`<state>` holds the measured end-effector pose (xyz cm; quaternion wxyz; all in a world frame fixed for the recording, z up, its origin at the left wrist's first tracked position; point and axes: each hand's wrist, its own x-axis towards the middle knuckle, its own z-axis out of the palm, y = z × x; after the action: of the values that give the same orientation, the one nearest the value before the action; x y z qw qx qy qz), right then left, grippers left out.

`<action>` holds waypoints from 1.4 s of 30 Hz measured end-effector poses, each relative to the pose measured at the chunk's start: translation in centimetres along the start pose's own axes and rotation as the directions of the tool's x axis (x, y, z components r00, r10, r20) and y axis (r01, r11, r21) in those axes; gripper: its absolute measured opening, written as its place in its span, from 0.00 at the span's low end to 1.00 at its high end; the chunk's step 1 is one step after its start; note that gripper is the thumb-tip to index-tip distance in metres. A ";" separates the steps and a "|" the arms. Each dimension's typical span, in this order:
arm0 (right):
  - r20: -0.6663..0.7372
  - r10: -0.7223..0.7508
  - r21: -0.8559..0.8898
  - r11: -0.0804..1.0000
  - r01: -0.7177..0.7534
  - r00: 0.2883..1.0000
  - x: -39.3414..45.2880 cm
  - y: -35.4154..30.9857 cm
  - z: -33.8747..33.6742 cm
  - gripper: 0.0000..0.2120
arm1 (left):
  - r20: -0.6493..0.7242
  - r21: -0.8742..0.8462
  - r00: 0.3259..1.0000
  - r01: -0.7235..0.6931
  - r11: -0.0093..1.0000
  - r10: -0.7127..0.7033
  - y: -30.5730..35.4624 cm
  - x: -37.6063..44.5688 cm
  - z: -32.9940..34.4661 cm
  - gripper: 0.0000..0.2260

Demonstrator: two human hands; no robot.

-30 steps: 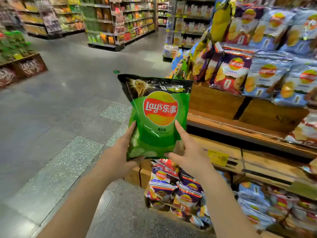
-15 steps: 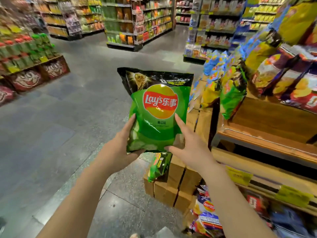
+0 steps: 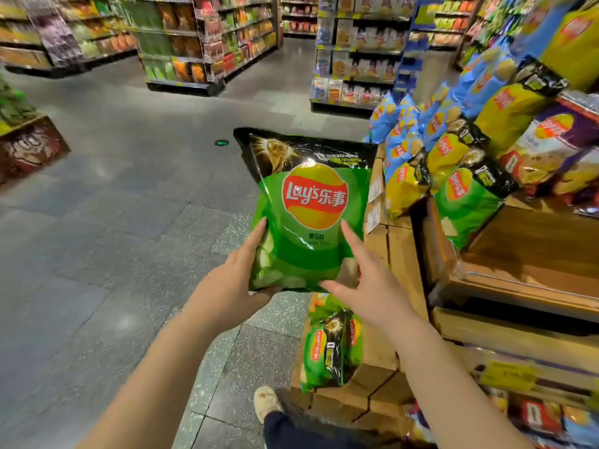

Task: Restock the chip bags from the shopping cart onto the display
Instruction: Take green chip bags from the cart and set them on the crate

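- Two hands hold one green chip bag (image 3: 311, 218) upright, front facing the camera, over the grey floor (image 3: 113, 222) just left of the display (image 3: 525, 254).
- Left hand (image 3: 233, 286) grips bag's lower left edge: thumb under bottom corner, fingers up the side/behind.
- Right hand (image 3: 372, 286) on lower right corner: index finger straight up the front, thumb along bottom edge, other fingers behind, pinching the bag.
- Display w/ wooden shelves at right; upper rows carry blue, yellow, green & purple bags (image 3: 453, 147), leaning.
- Another green bag (image 3: 327, 351) hangs low against the display's wooden end, below the held one.
- Shoe (image 3: 265, 403) & dark trouser leg at bottom.
- Store shelves (image 3: 201, 43) in bkgd, blurred.
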<state>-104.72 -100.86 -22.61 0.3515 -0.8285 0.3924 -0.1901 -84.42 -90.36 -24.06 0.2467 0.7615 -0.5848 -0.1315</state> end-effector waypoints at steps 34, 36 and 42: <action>-0.635 0.587 0.436 0.809 -0.395 0.501 27.8 7.5 -2.1 0.47 | 0.388 -0.473 0.545 -0.574 0.668 0.743 -0.5 48.7 6.0 0.44; -0.668 0.617 0.459 0.782 -0.422 0.417 29.1 7.8 -1.9 0.46 | 0.437 -0.525 0.467 -0.561 0.640 0.768 0.7 51.5 7.2 0.46; -0.714 0.692 0.590 0.678 -0.439 0.109 32.6 8.6 -1.8 0.49 | 0.545 -0.574 0.234 -0.595 0.562 0.805 4.3 57.7 10.3 0.49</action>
<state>-90.00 -131.02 -26.37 0.2135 -0.3143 0.7768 -0.5023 -76.76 -148.56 -25.40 0.0972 0.2405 -0.8855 -0.3855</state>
